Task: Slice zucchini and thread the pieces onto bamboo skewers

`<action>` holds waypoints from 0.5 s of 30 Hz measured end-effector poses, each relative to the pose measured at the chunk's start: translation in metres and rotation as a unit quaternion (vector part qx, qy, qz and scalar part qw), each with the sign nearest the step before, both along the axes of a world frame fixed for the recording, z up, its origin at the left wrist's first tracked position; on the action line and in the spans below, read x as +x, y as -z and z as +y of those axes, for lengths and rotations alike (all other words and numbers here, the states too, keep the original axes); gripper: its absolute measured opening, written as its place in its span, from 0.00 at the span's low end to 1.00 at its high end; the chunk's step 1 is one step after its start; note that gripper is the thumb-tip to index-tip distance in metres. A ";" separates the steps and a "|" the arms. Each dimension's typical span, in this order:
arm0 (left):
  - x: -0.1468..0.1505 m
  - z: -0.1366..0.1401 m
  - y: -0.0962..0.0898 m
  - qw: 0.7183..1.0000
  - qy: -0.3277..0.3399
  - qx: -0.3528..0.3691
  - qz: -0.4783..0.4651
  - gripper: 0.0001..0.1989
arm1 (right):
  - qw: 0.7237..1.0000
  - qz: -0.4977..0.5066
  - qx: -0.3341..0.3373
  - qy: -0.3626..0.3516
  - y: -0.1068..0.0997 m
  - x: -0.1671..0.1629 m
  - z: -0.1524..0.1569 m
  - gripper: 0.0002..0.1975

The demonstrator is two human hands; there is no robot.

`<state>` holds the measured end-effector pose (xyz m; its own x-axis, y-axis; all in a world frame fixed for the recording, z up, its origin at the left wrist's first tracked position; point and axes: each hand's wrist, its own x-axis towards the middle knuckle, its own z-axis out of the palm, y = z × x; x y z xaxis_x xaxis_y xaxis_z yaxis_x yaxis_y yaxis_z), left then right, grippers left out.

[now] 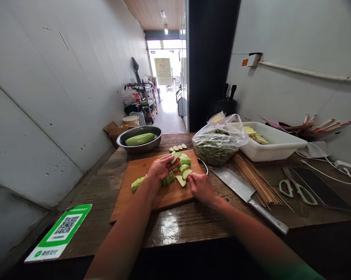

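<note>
Above the wooden cutting board [160,199], my left hand [161,167] grips a pale half-round zucchini slice [176,156] between thumb and fingers. My right hand [201,187] is closed in a pinch at the edge of another zucchini slice [187,173]; I cannot make out whether a stick runs through it. More cut zucchini lies beneath and between the hands, with a row of slices [138,183] at the board's left, partly hidden by my left arm. A loose zucchini slice [180,181] rests by my right fingertips. Several slices [178,147] are lined up behind the board.
A metal bowl [123,140] with a whole zucchini [140,139] stands at back left. Right of the board are a bag of greens [214,149], white tub [268,152], cleaver [236,184], bamboo skewers [257,182], scissors [297,188] and phone [322,188]. A QR-code card [61,231] lies front left.
</note>
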<state>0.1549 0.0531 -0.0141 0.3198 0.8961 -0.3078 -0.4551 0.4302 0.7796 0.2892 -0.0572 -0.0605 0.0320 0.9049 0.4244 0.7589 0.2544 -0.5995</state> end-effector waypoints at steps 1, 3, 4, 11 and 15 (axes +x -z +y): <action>0.000 0.000 0.000 1.000 0.000 -0.001 0.002 0.06 | 1.000 0.000 0.001 0.002 0.000 0.000 0.000 0.13; -0.001 -0.001 -0.001 1.000 0.007 0.001 0.002 0.06 | 1.000 0.003 0.004 0.003 -0.001 -0.001 -0.001 0.13; -0.001 -0.001 -0.002 1.000 0.011 0.003 0.000 0.06 | 1.000 0.007 0.006 0.003 -0.002 -0.002 -0.001 0.12; 0.002 -0.001 0.001 1.000 -0.006 0.008 -0.017 0.04 | 1.000 0.015 0.016 -0.007 -0.006 -0.003 -0.003 0.12; 0.004 -0.003 0.003 0.999 -0.024 0.029 -0.010 0.03 | 1.000 0.016 0.011 -0.012 -0.008 -0.004 -0.004 0.12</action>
<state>0.1585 0.0502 -0.0172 0.2823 0.9267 -0.2480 -0.4904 0.3616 0.7930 0.2854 -0.0609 -0.0529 0.0254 0.8957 0.4439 0.7328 0.2853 -0.6178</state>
